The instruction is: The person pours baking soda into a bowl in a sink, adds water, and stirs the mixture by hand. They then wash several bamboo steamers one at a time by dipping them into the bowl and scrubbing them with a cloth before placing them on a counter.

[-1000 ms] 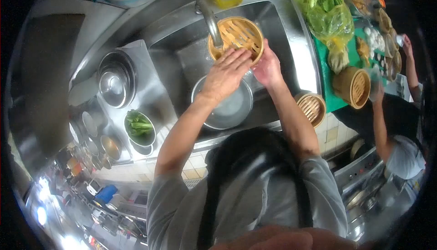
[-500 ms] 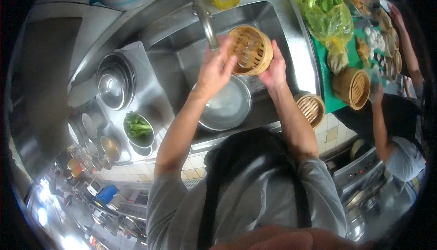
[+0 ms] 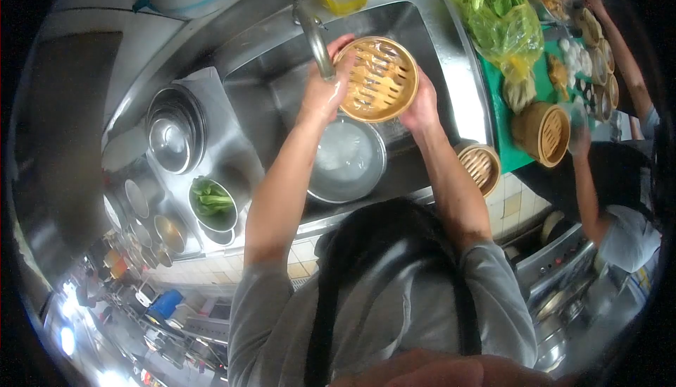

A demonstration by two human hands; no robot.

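Note:
A round bamboo steamer basket [image 3: 378,77] is held tilted over the steel sink [image 3: 436,42], its slatted bottom facing me. My left hand [image 3: 325,84] grips its left rim, just below the tap [image 3: 313,31]. My right hand [image 3: 422,102] grips its right rim. Under the basket, a steel bowl of water [image 3: 348,161] sits in the sink.
Another bamboo steamer [image 3: 480,167] rests on the sink's front right edge, one more [image 3: 543,132] on the green board [image 3: 501,116] with bagged greens [image 3: 501,17]. Stacked steel bowls [image 3: 172,130] and a bowl of greens [image 3: 213,204] stand left. A co-worker [image 3: 620,204] works at right.
The basket has been lifted and turned from lying flat under my left palm to tilted upright, and now both hands grip its rim, closer to the tap.

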